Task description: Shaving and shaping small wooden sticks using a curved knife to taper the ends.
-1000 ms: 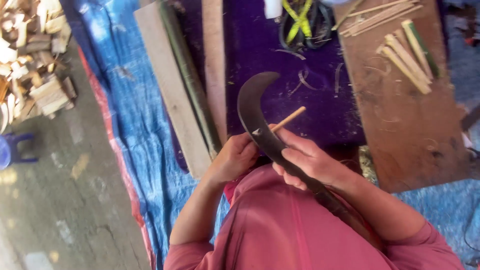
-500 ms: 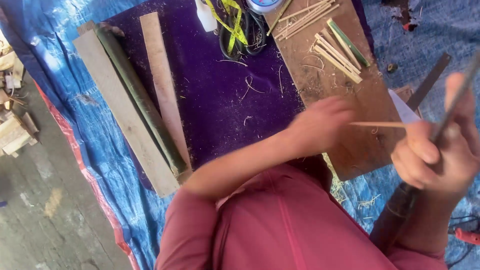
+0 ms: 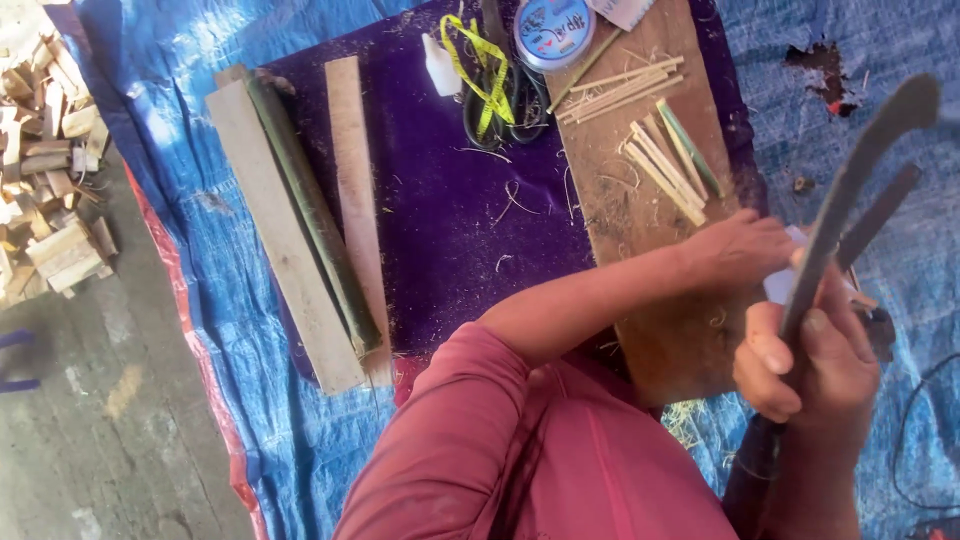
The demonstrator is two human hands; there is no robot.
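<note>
Right hand raised with a curved knife, left hand down on a wooden board.

Nearest: right hand [image 3: 808, 362], grip closed around the handle of the curved knife [image 3: 850, 190], blade up and tilted toward the far right. Just beyond: left hand [image 3: 742, 250], arm across the body, resting on the near part of the wooden board [image 3: 612, 190]; its fingers are behind the knife and a white scrap, so I cannot tell whether its grip holds anything. Farther on the board: a loose group of thin bamboo strips [image 3: 668, 158]. Left of the board, on the purple cloth [image 3: 450, 230]: 3 long bamboo slats [image 3: 310, 220] side by side. Far edge: yellow tape measure [image 3: 478, 70] and a round spool [image 3: 555, 30]. Blue tarp [image 3: 180, 130] under everything.
</note>
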